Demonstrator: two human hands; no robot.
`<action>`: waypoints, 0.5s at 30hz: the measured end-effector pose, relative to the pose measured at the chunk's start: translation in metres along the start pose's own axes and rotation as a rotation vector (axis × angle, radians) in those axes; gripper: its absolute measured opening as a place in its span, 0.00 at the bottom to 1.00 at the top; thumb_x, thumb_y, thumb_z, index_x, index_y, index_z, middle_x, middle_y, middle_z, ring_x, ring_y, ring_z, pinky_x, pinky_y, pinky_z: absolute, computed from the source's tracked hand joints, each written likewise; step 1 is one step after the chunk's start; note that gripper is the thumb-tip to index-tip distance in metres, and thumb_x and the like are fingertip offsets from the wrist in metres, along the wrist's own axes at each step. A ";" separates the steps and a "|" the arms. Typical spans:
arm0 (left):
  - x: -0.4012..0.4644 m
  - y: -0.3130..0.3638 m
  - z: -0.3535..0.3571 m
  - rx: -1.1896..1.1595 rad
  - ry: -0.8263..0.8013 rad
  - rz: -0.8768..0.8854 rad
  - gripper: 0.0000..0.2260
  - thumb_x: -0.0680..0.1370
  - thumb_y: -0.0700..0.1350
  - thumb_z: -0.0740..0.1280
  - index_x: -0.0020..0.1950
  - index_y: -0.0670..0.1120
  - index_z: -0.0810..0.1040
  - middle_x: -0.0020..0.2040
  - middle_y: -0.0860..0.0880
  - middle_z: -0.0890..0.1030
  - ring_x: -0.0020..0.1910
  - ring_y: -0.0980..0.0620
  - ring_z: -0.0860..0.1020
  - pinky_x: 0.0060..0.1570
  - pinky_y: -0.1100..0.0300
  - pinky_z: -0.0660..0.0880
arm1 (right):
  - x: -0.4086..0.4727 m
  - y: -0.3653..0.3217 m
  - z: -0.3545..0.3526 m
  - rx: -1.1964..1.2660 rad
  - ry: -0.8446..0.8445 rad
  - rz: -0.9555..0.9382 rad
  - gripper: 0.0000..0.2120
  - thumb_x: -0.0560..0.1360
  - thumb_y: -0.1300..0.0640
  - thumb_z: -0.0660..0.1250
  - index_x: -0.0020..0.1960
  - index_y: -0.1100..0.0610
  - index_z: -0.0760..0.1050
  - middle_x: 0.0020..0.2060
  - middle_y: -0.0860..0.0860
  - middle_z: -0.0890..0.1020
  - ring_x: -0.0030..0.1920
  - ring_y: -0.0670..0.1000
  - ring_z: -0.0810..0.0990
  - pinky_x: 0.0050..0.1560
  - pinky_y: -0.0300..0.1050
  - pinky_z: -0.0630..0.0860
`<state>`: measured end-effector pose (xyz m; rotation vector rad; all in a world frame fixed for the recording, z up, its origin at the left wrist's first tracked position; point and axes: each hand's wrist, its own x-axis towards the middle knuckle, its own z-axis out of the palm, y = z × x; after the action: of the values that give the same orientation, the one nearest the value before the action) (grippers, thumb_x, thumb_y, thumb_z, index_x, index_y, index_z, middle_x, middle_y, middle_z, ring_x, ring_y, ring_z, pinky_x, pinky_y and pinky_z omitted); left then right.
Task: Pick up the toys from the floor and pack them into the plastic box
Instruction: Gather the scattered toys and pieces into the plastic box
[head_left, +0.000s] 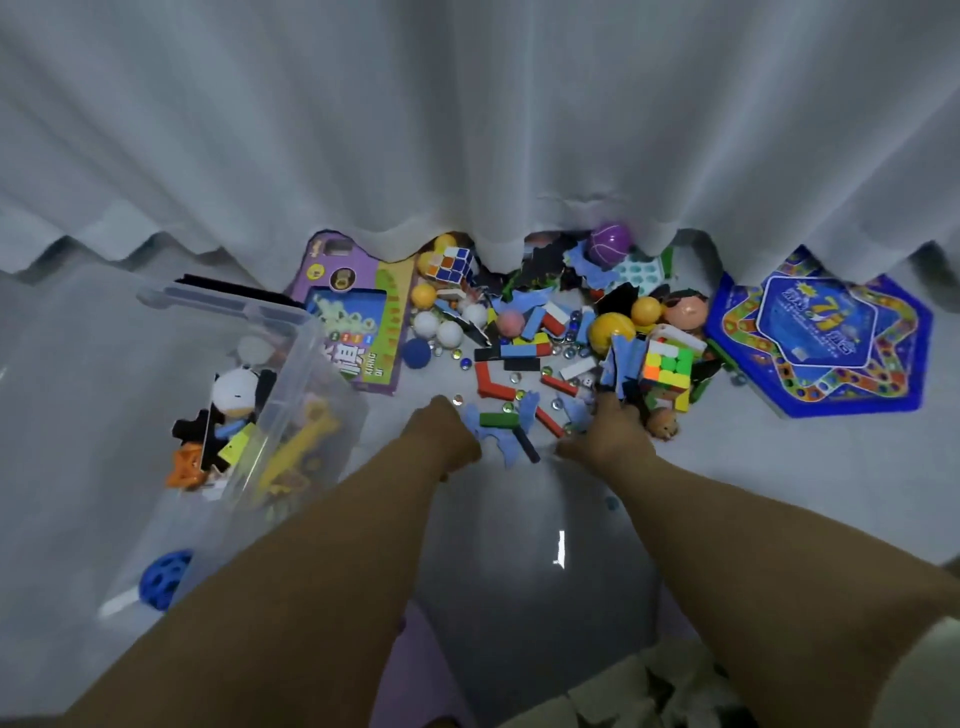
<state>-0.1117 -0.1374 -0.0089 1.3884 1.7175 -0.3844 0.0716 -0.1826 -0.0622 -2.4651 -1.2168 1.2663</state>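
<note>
2 puzzle cubes: one white-faced, one bright multicolour. 3 white balls. 4 yellow balls, largest. 1 purple ball, 1 pink ball, 1 dark blue ball. 2 flat game boxes: purple-green, blue hexagonal. 1 clear plastic box. Glass marbles scattered, too small to count.

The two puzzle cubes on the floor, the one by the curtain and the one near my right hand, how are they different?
The cube by the curtain has white edges with blue, white and orange stickers; the cube near the right hand is stickerless, in neon green, yellow, orange and pink. The first lies half under the curtain hem; the second lies among blocks. Both are three-by-three and tilted.
</note>
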 end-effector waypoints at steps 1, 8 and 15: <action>0.004 -0.003 0.006 0.064 -0.002 0.016 0.23 0.75 0.42 0.68 0.67 0.38 0.64 0.62 0.38 0.72 0.59 0.40 0.76 0.56 0.48 0.77 | -0.001 0.001 0.006 -0.035 -0.018 0.015 0.50 0.61 0.46 0.79 0.73 0.57 0.55 0.69 0.60 0.61 0.68 0.62 0.66 0.65 0.54 0.69; 0.036 -0.004 0.027 0.179 0.031 0.050 0.26 0.76 0.44 0.68 0.70 0.42 0.61 0.68 0.40 0.63 0.66 0.38 0.66 0.62 0.52 0.71 | -0.003 0.007 0.037 -0.114 -0.100 0.093 0.58 0.62 0.49 0.80 0.76 0.53 0.42 0.72 0.62 0.48 0.67 0.65 0.69 0.65 0.54 0.71; 0.061 -0.002 0.035 -0.045 0.087 0.006 0.32 0.72 0.40 0.72 0.70 0.41 0.58 0.65 0.37 0.65 0.62 0.42 0.70 0.55 0.56 0.71 | 0.023 0.003 0.042 -0.121 -0.024 -0.071 0.31 0.71 0.61 0.70 0.69 0.51 0.60 0.67 0.61 0.59 0.54 0.65 0.76 0.55 0.52 0.75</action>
<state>-0.0986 -0.1240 -0.0767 1.3952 1.7811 -0.2837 0.0505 -0.1788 -0.1049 -2.4701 -1.4130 1.2426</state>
